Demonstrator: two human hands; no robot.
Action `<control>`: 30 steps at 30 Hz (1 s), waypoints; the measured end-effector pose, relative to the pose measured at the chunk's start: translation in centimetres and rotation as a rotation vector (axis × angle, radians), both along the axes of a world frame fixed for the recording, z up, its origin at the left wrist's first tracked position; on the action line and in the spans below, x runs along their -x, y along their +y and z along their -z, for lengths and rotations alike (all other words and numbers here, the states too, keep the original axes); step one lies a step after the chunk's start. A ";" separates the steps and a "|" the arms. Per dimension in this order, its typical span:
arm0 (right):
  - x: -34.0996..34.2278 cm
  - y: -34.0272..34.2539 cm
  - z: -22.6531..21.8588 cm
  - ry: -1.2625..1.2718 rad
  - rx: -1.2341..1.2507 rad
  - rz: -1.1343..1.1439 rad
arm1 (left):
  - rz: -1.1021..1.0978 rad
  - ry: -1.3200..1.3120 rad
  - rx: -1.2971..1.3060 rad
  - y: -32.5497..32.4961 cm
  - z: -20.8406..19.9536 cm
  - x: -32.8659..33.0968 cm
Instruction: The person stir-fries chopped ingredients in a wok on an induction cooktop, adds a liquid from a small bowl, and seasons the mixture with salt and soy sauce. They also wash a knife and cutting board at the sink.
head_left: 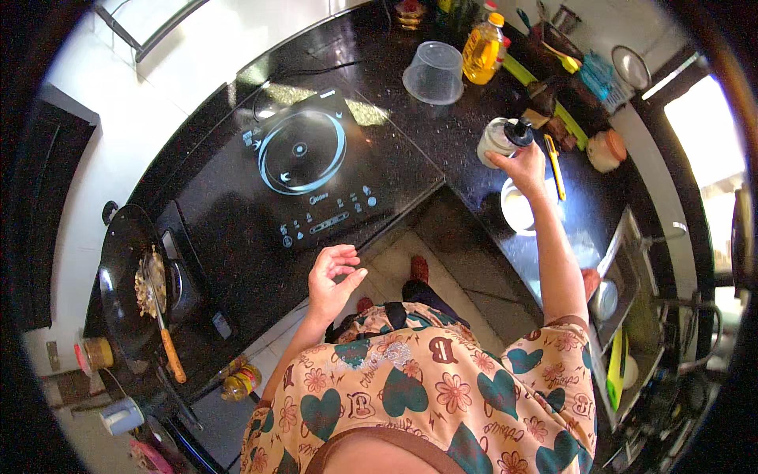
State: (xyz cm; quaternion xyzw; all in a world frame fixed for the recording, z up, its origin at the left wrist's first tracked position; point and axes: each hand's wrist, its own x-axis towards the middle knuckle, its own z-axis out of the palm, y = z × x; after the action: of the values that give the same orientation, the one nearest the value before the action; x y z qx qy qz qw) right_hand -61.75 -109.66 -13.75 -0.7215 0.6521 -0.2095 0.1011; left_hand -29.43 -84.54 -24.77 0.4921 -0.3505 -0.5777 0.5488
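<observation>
At the right part of the black counter my right hand is closed on a clear jar with a black top and pale contents. The fingers behind the jar are partly hidden. Just nearer to me than the jar sits a white bowl, partly covered by my right forearm. A yellow-handled knife lies beside the bowl. My left hand hovers in front of the counter's near edge with loosely bent fingers, the thumb apart and nothing held. The closest thing beyond it is a black induction cooktop.
On the left, a wok holds chopped food and a wooden-handled spatula. A clear plastic tub and a yellow oil bottle stand at the back. A sink is at the right, and an oil bottle stands low at left.
</observation>
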 end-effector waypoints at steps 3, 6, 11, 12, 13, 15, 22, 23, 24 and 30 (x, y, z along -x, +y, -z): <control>2.8 -4.4 3.1 0.058 -0.121 0.013 | -0.101 -0.013 -0.036 -0.8 -0.2 0.0; 4.6 -5.7 5.7 -0.002 -0.222 -0.007 | -0.147 -0.046 -0.120 0.0 -2.2 1.0; 7.1 -6.8 9.7 -0.223 -0.229 -0.022 | -0.185 -0.069 -0.189 -0.5 -3.3 2.4; 5.7 -6.5 7.8 -0.124 -0.253 0.011 | -0.183 -0.087 -0.198 -1.0 -3.4 2.6; 6.3 -6.9 9.1 -0.154 -0.232 -0.015 | -0.178 -0.105 -0.206 -1.4 -3.5 2.7; 6.4 -7.4 9.9 -0.171 -0.215 -0.051 | -0.186 -0.111 -0.193 -2.2 -3.5 3.0; 10.9 -6.3 3.8 0.280 -0.355 -0.238 | -0.127 -0.157 -0.216 -4.7 -5.4 4.3; 11.0 -6.9 1.9 0.265 -0.319 -0.136 | -0.130 -0.160 -0.206 -5.0 -5.4 4.4; 11.2 -7.4 0.0 0.252 -0.289 -0.029 | -0.129 -0.161 -0.201 -5.4 -5.4 4.4; 10.8 -14.7 -2.8 -0.171 0.373 0.143 | -0.104 -0.185 -0.142 -7.6 -6.0 4.3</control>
State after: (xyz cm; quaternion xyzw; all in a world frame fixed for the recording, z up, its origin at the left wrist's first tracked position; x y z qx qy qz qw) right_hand -72.58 -124.39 -10.99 -0.6594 0.6406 -0.3934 0.0058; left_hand -33.74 -92.15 -18.78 0.5983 -0.3320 -0.5240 0.5072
